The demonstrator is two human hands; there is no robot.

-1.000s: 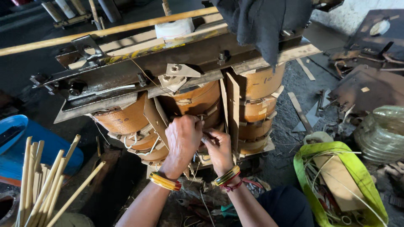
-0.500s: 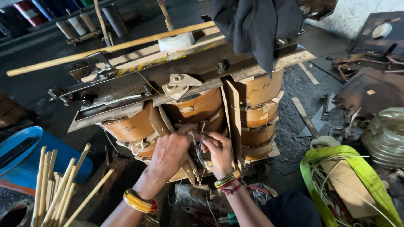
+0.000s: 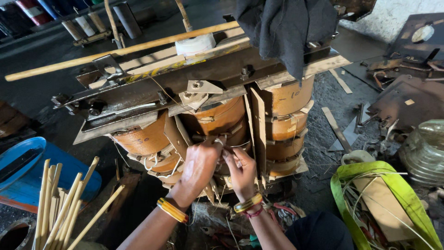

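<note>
Hands, L [image 3: 199,164] & R [image 3: 240,169], both pinching strip [image 3: 221,143] at middle coil [image 3: 217,115] front

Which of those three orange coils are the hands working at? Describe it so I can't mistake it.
Find the rusty steel beam across the top. Three orange coils hang below; take the middle coil, behind the left hand and right hand. Unlike its neighbours, it sits between two upright brown boards.

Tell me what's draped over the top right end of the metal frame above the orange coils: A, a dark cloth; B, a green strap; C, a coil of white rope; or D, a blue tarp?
A: a dark cloth hangs over the upper right end of the metal frame, above the orange coils; the green strap lies on the floor at right.
</note>
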